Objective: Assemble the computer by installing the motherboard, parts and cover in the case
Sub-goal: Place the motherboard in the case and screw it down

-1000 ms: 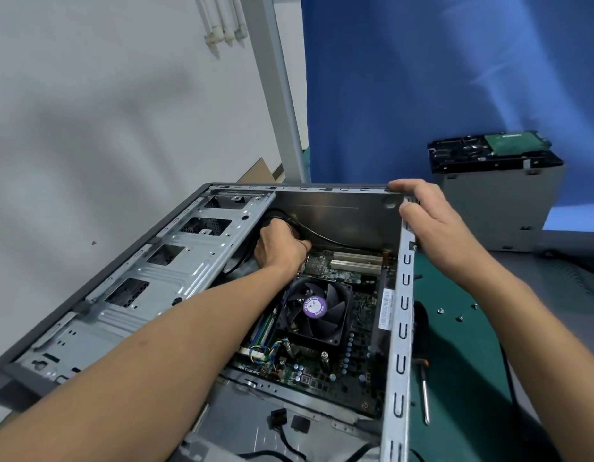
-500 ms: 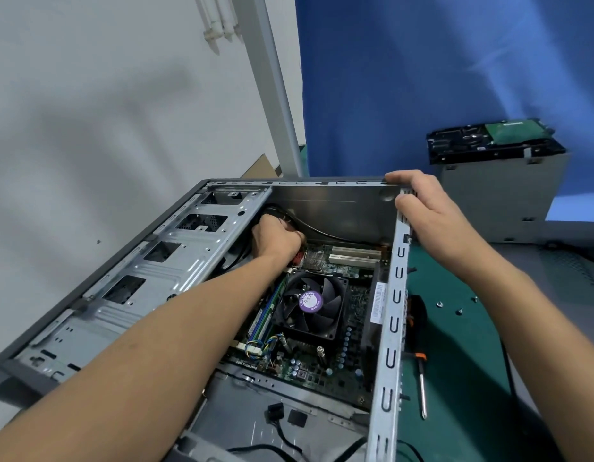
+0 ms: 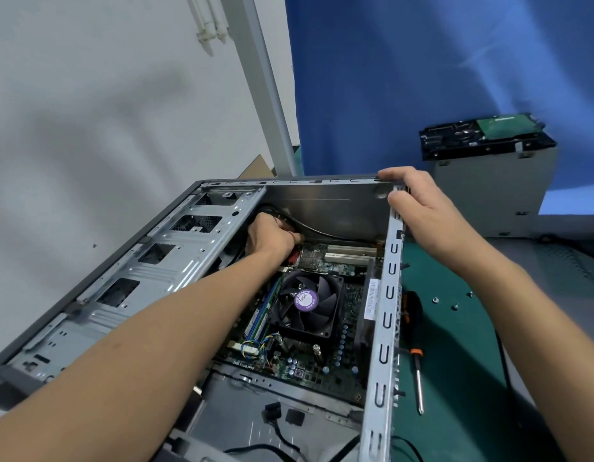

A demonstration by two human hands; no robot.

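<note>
Deep inside case (image 3: 385, 295), left hand (image 3: 272, 236) fisted on cable (image 3: 322, 232); right hand (image 3: 419, 203) clamped on corner.

Blue backdrop (image 3: 422, 78) at far right; grey post (image 3: 259, 78) against white wall (image 3: 89, 95) (cardboard (image 3: 257, 168) at its foot).

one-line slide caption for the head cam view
Left hand reaches deep into the open case above the motherboard fan while the right hand grips the case's corner.
</note>
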